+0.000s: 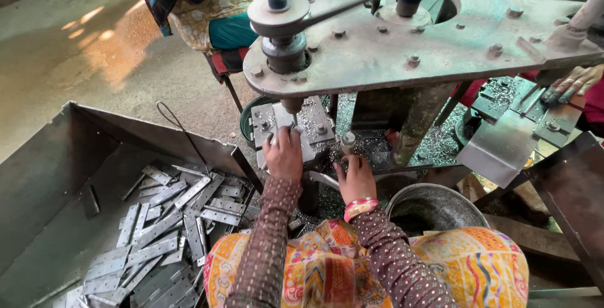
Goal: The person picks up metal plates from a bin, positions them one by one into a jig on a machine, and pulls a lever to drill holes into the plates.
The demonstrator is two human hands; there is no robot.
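My left hand (284, 154) rests on the small metal work plate (261, 121) under the drill spindle (286, 53) of a grey machine, fingers pressed on a flat metal piece there. My right hand (356, 178), with pink bangles at the wrist, grips a metal lever or handle just right of the plate. Metal shavings cover the machine bed around both hands. What lies under my left palm is hidden.
A large grey metal tray (56, 176) at left holds several flat hinge strips (163, 232). A steel bowl (434, 206) sits by my right knee. Another person sits behind the machine (207, 12); a co-worker's hand (576, 81) works at right.
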